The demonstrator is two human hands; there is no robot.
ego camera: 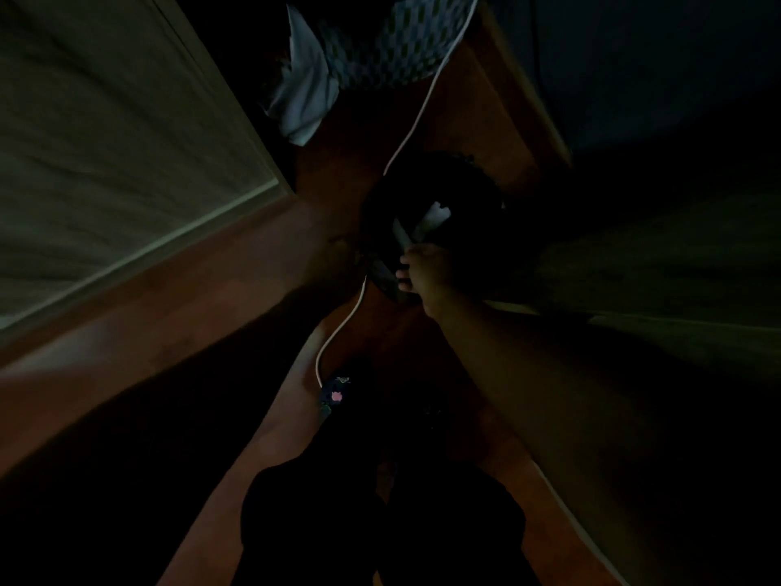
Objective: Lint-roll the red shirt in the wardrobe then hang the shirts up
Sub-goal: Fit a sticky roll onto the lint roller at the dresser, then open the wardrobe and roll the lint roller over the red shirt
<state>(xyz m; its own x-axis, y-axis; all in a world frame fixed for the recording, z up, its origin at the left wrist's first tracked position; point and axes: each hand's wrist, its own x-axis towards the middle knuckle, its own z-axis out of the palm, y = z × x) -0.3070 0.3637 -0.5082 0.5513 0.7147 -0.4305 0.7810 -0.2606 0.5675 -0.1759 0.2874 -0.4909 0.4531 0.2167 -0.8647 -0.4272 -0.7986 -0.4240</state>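
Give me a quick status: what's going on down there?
Right hand reaching into dark round container on floor, grip unclear. Left hand, red shirt not visible. White cable trails alongside.

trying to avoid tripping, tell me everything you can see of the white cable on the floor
The white cable is thin and smooth, probably plastic-coated. It runs from under the patterned fabric at the top, curves down across the reddish wooden floor, disappears behind a dark round object, reappears and ends near a small flowered item. It lies slack.
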